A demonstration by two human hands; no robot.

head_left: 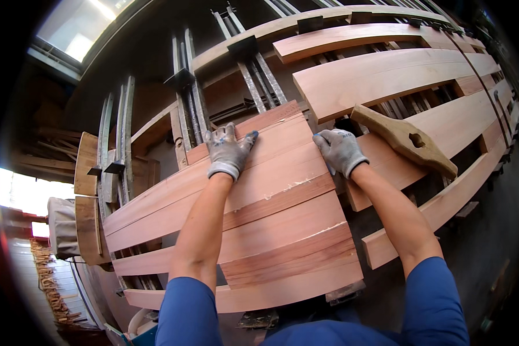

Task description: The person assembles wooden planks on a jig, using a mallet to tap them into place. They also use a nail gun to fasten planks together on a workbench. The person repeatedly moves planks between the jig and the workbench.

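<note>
A panel of pinkish wooden boards [282, 155], set edge to edge at its right part, lies in front of me with whitish beads along some seams. My left hand [229, 151], in a grey glove with blue fingertips, rests on its far part, fingers spread and thumb out to the right. At the panel's right end is my right hand [341, 151], gloved alike, with its fingers curled. Something pale shows just beneath it, too little to name. Right of that hand, a thick shaped wooden piece with a hole [401, 138] lies slantwise across other boards.
Metal bar clamps with threaded screws [193, 92] stretch away beyond the panel. A second slatted wooden assembly [380, 72] fills the right side, with gaps between its boards. At the left stand a curved wooden part [86, 164] and a covered grey object [62, 228].
</note>
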